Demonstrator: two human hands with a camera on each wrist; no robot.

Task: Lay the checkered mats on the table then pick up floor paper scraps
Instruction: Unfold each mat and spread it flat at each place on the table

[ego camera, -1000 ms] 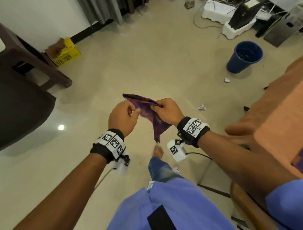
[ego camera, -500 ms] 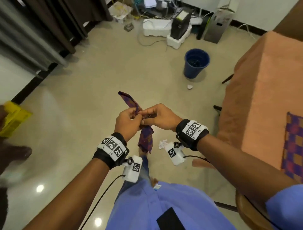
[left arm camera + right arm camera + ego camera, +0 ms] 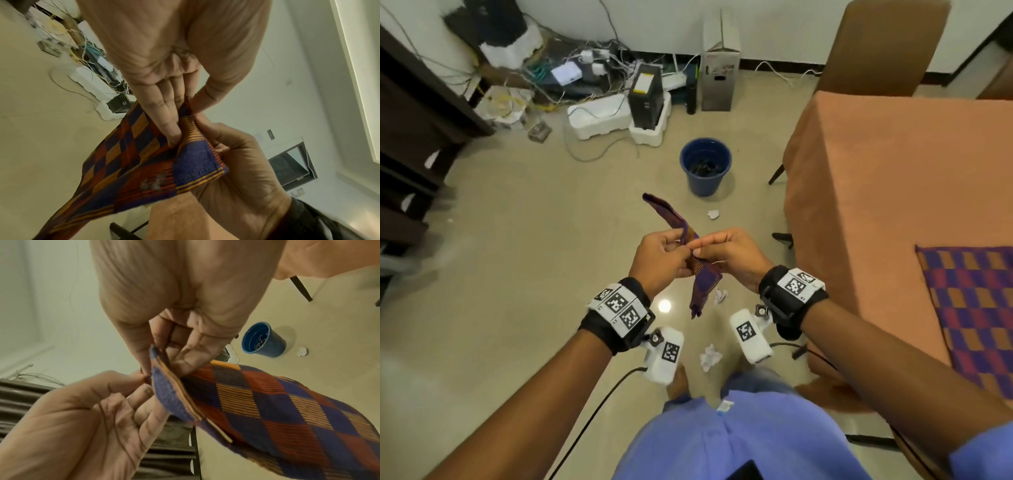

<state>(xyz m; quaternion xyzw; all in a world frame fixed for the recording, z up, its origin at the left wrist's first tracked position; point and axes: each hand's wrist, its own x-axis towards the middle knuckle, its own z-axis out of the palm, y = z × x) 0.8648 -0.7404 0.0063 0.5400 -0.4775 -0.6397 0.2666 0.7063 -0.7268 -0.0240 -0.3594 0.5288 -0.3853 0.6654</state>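
A folded purple-and-orange checkered mat hangs in front of me above the floor. My left hand and right hand meet at its upper edge and both pinch it. In the left wrist view the left fingers press on the mat beside the thumb. In the right wrist view the right thumb and fingers pinch the mat's hem. A second checkered mat lies flat on the orange-clothed table at right. Crumpled paper scraps lie on the floor.
A blue bin stands on the floor ahead, left of the table. Cables, foam blocks and boxes crowd the far wall. A brown chair stands behind the table. Dark furniture lines the left side.
The head view has swung right, bringing the table and the laid mat into sight. My hands have closed together on the mat's edge, and it now hangs narrower.
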